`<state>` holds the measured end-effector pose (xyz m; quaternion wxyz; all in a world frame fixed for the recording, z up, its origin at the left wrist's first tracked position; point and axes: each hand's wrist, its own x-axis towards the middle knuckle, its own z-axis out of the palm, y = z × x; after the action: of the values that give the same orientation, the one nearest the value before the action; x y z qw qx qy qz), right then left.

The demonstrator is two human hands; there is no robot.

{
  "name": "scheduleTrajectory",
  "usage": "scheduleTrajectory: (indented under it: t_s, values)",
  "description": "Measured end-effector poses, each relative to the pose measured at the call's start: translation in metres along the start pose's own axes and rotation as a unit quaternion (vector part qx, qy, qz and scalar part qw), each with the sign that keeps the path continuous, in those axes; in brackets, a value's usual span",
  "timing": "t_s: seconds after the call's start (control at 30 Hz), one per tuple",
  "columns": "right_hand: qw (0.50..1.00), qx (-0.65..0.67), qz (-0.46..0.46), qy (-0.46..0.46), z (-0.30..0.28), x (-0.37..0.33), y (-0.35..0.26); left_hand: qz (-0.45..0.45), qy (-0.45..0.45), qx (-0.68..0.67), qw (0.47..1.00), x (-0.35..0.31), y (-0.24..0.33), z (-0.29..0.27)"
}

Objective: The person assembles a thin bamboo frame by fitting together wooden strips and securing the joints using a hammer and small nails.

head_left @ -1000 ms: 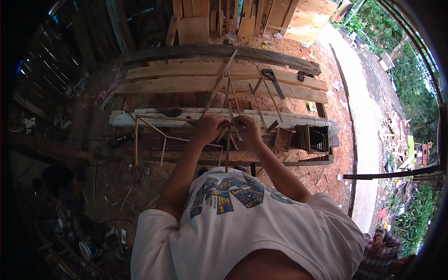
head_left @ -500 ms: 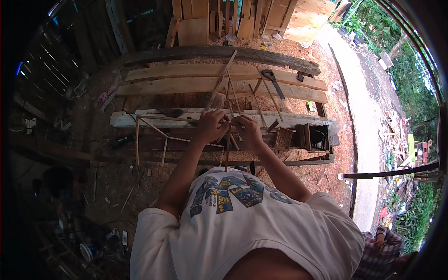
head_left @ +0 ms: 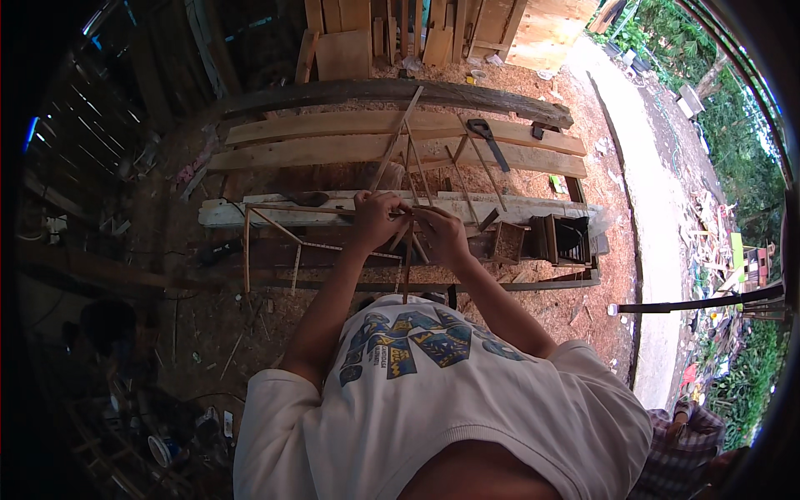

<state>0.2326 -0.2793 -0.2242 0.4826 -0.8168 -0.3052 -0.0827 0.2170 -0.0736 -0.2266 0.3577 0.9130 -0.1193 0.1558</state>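
Note:
Over the middle of the bench, my left hand point(head_left: 379, 221) and my right hand point(head_left: 443, 236) meet fingertip to fingertip, both closed. Between them they pinch the upper end of a thin brown wooden strip point(head_left: 407, 271), which runs down toward my shirt. What exactly lies between the fingertips is too small to tell. Just beyond my hands, several slim wooden strips point(head_left: 419, 162) lie joined at angles. Left of my left hand rests an angled strip frame point(head_left: 271, 223), with a piece bearing fine marks point(head_left: 333, 248) beside it.
A handsaw point(head_left: 492, 146) lies on long planks point(head_left: 333, 152) at the far side. Right of my hands stand a small open wooden box point(head_left: 508, 243) and a dark slatted box point(head_left: 546, 242). A dark spoon-shaped piece point(head_left: 310, 199) sits on the white beam. Another person's plaid sleeve point(head_left: 700, 437) shows lower right.
My hands stay together at the strip; the right fingers have shifted slightly and reach flatter toward the left. The view has tilted a little. Nothing on the bench has visibly moved.

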Motion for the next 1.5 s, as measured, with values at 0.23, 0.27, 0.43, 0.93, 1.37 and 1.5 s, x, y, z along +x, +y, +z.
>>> scheduleTrajectory:
  t_s: [0.23,0.27,0.43,0.93,1.37,1.5]
  values:
    - [1.000,0.016,0.023,-0.001,0.002,-0.004,0.003,-0.015,0.009,0.017,1.000,0.000,0.003,0.001]
    - [0.999,0.026,0.033,0.002,0.003,-0.005,0.004,-0.017,0.006,0.013,1.000,0.000,0.004,0.001]
    - [1.000,0.003,0.014,0.007,0.004,-0.007,0.006,-0.017,0.011,0.023,1.000,-0.003,0.007,0.002]
    - [1.000,0.002,-0.002,0.006,0.003,-0.006,0.009,-0.027,0.038,-0.011,0.999,-0.007,0.011,0.012]
    - [0.975,0.147,0.154,0.060,0.012,-0.024,0.023,-0.042,0.049,-0.006,0.998,-0.003,0.017,0.012]
    - [0.970,0.104,0.215,0.036,0.014,-0.053,0.048,-0.045,0.032,0.007,0.998,-0.003,0.016,0.011]
